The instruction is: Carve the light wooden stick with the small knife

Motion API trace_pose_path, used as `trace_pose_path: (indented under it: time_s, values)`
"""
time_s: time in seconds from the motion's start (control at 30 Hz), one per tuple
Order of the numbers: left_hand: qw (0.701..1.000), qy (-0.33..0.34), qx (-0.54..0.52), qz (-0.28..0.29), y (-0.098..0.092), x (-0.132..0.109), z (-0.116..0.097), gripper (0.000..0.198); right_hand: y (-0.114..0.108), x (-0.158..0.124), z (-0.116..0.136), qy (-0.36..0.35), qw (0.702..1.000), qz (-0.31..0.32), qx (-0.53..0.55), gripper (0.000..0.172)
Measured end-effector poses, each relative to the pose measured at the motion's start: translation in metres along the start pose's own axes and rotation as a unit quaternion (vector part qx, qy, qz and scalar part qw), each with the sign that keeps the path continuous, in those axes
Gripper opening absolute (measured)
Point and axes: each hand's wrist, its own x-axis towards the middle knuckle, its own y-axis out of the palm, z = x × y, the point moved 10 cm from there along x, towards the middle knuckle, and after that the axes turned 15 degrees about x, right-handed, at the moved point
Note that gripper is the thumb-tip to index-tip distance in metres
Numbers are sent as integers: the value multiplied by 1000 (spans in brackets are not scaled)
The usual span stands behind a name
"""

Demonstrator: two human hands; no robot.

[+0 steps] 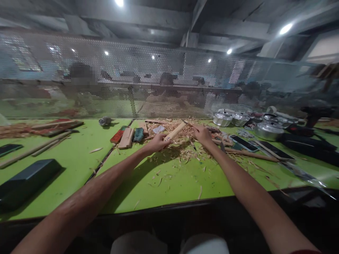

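My left hand is closed around the near end of a pale wooden stick, which points up and to the right over a heap of wood shavings. My right hand is closed on a thin blade-like tool whose tip meets the far end of the stick. Both arms reach out across the green table.
Small wood blocks and a red bar lie left of the hands. Long sticks and a dark box sit on the left table. Metal pots, phones and dark tools are at right. A mesh screen stands behind, people beyond it.
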Motion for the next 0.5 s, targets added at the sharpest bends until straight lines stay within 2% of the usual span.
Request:
trace_pose_path:
  time_s: [0.1, 0.33, 0.4, 0.5]
  values:
    - [1000, 2, 5, 2, 3, 5, 6, 32, -4, 0, -3, 18, 999, 5, -28, 38]
    - [1000, -15, -6, -9, 4, 7, 7, 29, 3, 0, 4, 11, 997, -1, -72, 42]
    - [1000, -10, -13, -7, 4, 4, 4, 29, -5, 1, -12, 46, 995, -15, -85, 41]
    - [999, 22, -26, 1, 2, -1, -4, 30, -31, 1, -57, 157, 981, -63, -95, 42]
